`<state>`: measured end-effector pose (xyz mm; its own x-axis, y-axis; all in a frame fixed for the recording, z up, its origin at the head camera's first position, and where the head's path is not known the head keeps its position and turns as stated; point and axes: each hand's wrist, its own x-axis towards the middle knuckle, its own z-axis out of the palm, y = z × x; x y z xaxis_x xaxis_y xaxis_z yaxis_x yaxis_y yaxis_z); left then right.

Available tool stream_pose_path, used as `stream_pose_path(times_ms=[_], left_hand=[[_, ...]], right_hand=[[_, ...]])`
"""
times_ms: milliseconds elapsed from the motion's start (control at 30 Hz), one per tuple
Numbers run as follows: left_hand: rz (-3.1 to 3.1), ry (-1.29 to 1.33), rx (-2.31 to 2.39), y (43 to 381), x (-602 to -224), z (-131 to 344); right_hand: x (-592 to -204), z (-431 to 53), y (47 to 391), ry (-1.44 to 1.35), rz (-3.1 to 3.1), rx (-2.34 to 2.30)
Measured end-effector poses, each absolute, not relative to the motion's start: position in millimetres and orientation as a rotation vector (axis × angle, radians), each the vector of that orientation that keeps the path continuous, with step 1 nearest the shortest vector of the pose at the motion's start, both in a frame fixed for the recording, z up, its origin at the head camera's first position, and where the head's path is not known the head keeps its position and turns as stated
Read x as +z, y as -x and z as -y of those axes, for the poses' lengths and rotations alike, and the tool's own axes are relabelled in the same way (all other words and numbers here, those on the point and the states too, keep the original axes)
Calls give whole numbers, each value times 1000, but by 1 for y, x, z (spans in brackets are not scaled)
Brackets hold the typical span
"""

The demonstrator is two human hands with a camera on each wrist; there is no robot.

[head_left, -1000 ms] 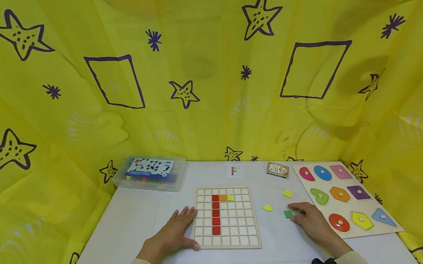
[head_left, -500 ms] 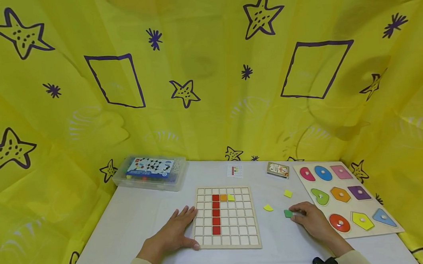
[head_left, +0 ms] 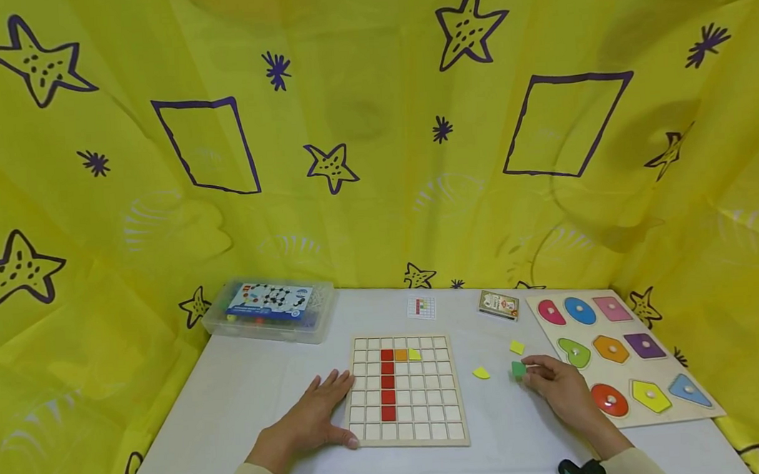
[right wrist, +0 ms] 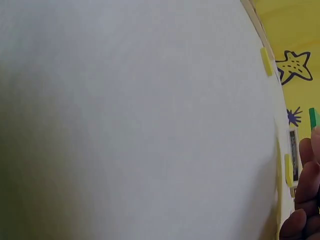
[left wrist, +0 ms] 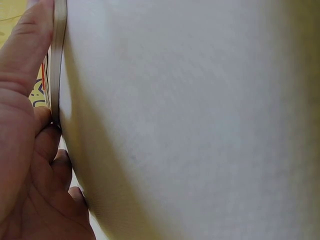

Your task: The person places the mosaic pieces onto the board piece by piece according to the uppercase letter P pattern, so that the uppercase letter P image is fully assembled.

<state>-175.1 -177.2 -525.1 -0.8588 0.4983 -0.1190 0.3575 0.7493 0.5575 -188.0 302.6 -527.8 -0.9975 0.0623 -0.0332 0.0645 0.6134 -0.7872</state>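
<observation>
My right hand (head_left: 558,392) pinches a green square tile (head_left: 518,370) between thumb and fingers, just off the white table. In the right wrist view, the green tile (right wrist: 313,118) shows only partly at the right edge. With fingers spread, my left hand (head_left: 305,423) rests on the table, touching the left edge of a wooden grid board (head_left: 455,444). Several red tiles (head_left: 388,397) form a column in the board; an orange tile (head_left: 401,355) and a yellow curved-edged tile (head_left: 414,355) continue the top of that column to the right.
Between board and right hand lies a yellow rounded tile (head_left: 481,373), with a yellow square tile (head_left: 517,347) behind the hand. A pattern card (head_left: 420,308) and small box (head_left: 499,305) lie at the back. A shape puzzle board (head_left: 586,376) is right, a clear plastic case (head_left: 319,319) back left.
My right hand has tilted the green tile up, then raised it off the table and moved it slightly away from me. The left hand has stayed in place.
</observation>
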Motion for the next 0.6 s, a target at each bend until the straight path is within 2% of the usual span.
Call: stream_pose_path(times_ms=[600], left_hand=[[-2676,-636,783,174,-524,176]], right_hand=[[-525,-253,203,-132,-2663,-1752]])
